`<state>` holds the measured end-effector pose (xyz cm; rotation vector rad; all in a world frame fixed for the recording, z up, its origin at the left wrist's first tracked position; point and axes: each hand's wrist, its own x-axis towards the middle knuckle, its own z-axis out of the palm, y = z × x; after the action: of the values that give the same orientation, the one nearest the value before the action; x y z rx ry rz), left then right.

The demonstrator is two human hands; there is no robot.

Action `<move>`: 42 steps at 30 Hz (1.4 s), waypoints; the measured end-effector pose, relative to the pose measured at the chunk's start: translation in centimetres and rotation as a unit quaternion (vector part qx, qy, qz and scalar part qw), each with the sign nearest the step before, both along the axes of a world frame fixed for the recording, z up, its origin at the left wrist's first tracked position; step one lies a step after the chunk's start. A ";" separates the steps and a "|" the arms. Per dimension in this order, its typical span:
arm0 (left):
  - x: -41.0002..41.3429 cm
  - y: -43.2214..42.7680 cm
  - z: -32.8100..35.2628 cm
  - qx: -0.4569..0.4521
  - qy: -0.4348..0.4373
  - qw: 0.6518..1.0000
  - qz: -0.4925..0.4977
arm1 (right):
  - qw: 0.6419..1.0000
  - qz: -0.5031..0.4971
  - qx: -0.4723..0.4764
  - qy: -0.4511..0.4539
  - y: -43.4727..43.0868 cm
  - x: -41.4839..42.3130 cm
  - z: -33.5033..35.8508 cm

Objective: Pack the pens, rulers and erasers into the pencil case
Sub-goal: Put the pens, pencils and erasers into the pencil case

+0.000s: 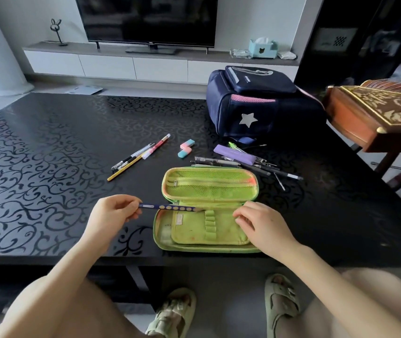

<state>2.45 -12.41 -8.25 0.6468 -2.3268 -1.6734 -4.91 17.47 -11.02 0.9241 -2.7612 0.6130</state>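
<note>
A green pencil case (pixel 209 186) lies open near the front edge of the black table. My left hand (pixel 114 213) pinches the end of a blue pencil with yellow dots (pixel 170 207), whose tip reaches over the case's lower half. My right hand (pixel 260 223) rests on the case's inner flap, fingers curled on its right side. Behind the case lie a few pens and a yellow pencil (pixel 138 157) to the left, two pink-and-teal erasers (pixel 186 148) in the middle, and a pile of dark pens (pixel 243 164) with a purple box (pixel 233 153) to the right.
A navy backpack (pixel 253 103) with a silver star stands at the back right of the table (pixel 48 154). A carved wooden instrument (pixel 377 111) juts in from the right. A TV and low cabinet stand beyond. My knees and sandalled feet are below the table's front edge.
</note>
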 end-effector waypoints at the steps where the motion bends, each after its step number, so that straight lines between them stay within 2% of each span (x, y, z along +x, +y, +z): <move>1: 0.0 0.1 0.1 -0.006 -0.006 1.000 -0.007 | 1.000 0.001 0.001 -0.001 0.0 0.0 0.0; 6: -0.3 0.8 0.6 -0.080 -0.025 0.996 -0.032 | 1.000 0.003 0.003 0.001 -0.1 0.0 -0.1; 10: -0.1 -0.6 1.4 -0.094 -0.017 0.995 -0.006 | 1.000 0.004 0.001 0.009 -0.1 -0.1 -0.3; 17: -0.6 0.4 0.9 -0.143 -0.037 0.987 -0.064 | 1.000 0.001 0.003 0.021 -0.3 -0.2 -0.5; 22: -2.2 3.4 0.3 -0.261 0.004 0.959 -0.110 | 1.000 0.003 -0.001 0.030 -0.3 -0.1 -0.5; 28: -3.6 5.0 -1.2 -0.344 0.033 0.920 -0.188 | 0.999 0.005 -0.005 0.032 -0.2 -0.2 -0.6; 33: -3.9 3.4 -1.1 -0.278 0.031 0.948 -0.153 | 1.000 0.008 0.006 0.015 -0.3 -0.8 0.5; 36: -5.1 0.9 -1.1 -0.286 0.031 0.955 -0.074 | 1.000 -0.003 -0.012 0.011 -1.5 -2.4 1.8; 39: -7.0 -2.2 -2.0 -0.367 0.010 0.930 0.011 | 1.000 0.011 -0.023 0.017 -3.3 -3.8 2.8; 42: -9.1 -5.0 -2.7 -0.473 -0.047 0.879 0.035 | 0.999 0.039 -0.027 0.020 -5.2 -4.6 3.1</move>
<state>-6.65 -17.39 -10.95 0.5620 -2.7127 -0.3159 -9.50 12.31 -7.91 1.0237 -2.6711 0.6722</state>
